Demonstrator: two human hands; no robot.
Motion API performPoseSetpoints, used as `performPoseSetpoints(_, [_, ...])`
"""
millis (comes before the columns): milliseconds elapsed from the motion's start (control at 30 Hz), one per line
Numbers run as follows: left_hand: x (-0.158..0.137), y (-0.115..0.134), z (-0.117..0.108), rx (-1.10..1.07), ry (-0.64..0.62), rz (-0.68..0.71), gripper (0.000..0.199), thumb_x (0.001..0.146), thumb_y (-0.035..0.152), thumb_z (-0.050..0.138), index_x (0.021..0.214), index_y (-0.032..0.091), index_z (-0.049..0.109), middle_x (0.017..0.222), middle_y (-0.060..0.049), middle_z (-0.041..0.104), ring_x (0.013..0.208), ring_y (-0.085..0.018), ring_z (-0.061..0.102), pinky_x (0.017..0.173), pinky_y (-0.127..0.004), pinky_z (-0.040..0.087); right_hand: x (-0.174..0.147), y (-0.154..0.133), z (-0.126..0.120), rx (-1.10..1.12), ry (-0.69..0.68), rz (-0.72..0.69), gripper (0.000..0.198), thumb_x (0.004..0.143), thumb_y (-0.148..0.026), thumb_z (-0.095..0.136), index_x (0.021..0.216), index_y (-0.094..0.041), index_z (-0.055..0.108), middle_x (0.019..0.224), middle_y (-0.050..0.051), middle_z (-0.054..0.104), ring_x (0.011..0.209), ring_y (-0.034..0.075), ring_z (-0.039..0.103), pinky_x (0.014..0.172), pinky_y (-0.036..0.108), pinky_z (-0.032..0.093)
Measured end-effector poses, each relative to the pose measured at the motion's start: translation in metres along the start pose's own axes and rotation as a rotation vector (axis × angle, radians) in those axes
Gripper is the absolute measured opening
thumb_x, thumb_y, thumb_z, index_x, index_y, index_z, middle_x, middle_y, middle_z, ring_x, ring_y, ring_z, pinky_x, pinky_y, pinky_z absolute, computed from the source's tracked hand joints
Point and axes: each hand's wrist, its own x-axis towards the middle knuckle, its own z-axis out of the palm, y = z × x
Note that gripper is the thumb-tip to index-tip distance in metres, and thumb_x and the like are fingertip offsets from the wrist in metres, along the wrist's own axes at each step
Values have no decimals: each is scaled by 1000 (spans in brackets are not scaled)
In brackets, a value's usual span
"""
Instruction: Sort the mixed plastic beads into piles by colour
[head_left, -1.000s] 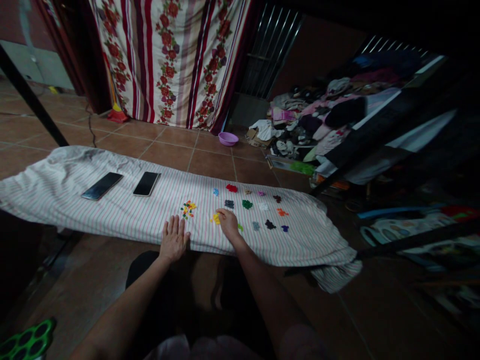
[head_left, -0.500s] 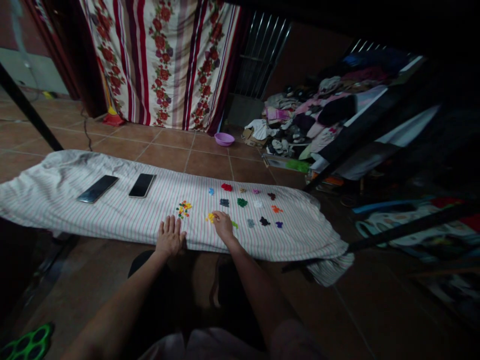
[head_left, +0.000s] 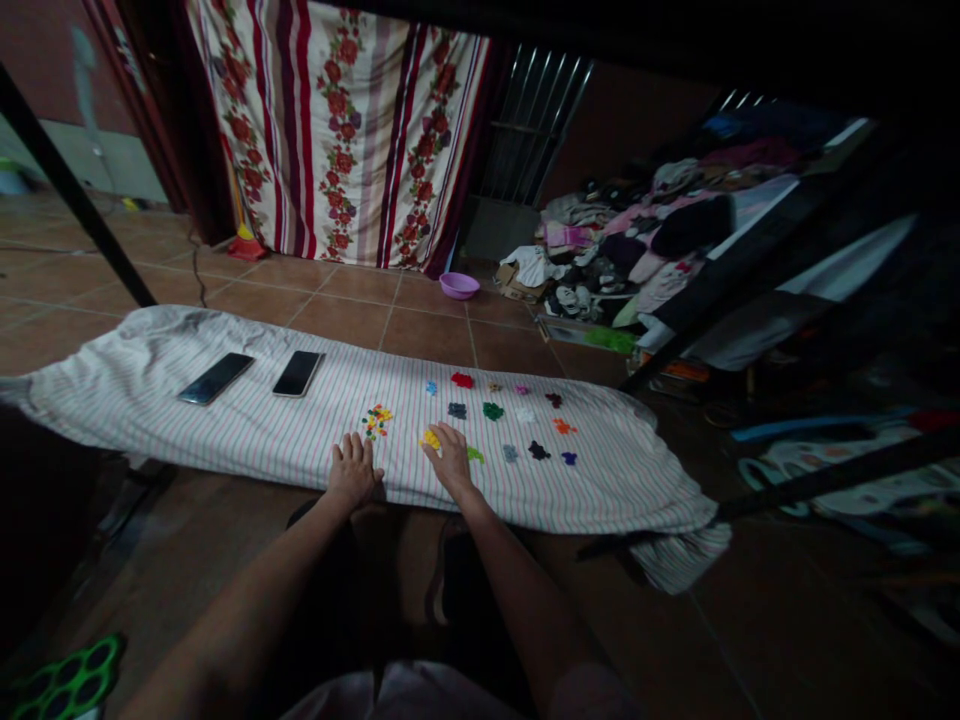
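Head view: the right hand [head_left: 450, 462] has its fingertips at a small pile of bright yellow pieces [head_left: 430, 440]; whether they pinch any, I cannot tell. The left hand [head_left: 352, 472] rests palm-down, fingers slightly spread, on the striped white cloth [head_left: 247, 440], near a loose multicoloured cluster of pieces [head_left: 378, 420]. Lime-green pieces [head_left: 475, 455] lie just beside the right hand, two black-screened phones [head_left: 298, 373] farther left

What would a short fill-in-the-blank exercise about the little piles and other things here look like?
Between the mixed-colour pile and the right hand lies a ____ pile.
Two ____ lie on the striped cloth.
The basin on the tiled floor is ____.
Between the light-blue pile and the tan pile sits a ____ pile.

Missing words: yellow; smartphones; purple; red.
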Motion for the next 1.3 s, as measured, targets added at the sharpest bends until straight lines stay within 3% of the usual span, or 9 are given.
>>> performPoseSetpoints(333, [1, -3, 11, -47, 52, 8, 64, 91, 44, 38, 143, 7, 37, 149, -26, 33, 140, -39, 29, 108, -56, 27, 1, 4, 14, -73, -69, -79, 47, 87, -34, 57, 133, -25, 53, 137, 10, 52, 126, 28, 42, 102, 46, 37])
performPoseSetpoints(633, [0, -1, 11, -30, 50, 5, 64, 92, 42, 39, 143, 5, 37, 149, -26, 33, 140, -40, 28, 109, -55, 26, 16, 4, 20, 20, -63, -165, 20, 89, -27, 52, 100, -20, 68, 112, 10, 63, 113, 23, 49, 99, 40, 40])
performPoseSetpoints(967, [-1, -4, 12, -89, 50, 2, 63, 92, 44, 39, 142, 6, 39, 149, -25, 33, 141, -38, 27, 111, -54, 24, 16, 3, 13, 75, -81, -155, 19, 92, -21, 43, 91, -20, 62, 100, 7, 62, 102, 21, 52, 94, 35, 42])
performPoseSetpoints(1133, [3, -15, 1, -193, 92, 16, 44, 89, 33, 46, 131, 18, 52, 141, -17, 47, 133, -31, 39, 104, -48, 36, 15, 2, 14, 85, -81, -129, 19, 92, -21, 42, 90, -21, 61, 98, 7, 61, 100, 21, 51, 94, 36, 41])
performPoseSetpoints(1300, [8, -24, -10, -328, 171, -15, 25, 90, 24, 43, 100, 21, 65, 117, -9, 61, 110, -22, 54, 91, -36, 44, 15, 2, 15, 85, -66, -130, 20, 94, -21, 40, 90, -21, 60, 98, 7, 60, 100, 21, 50, 94, 36, 41])
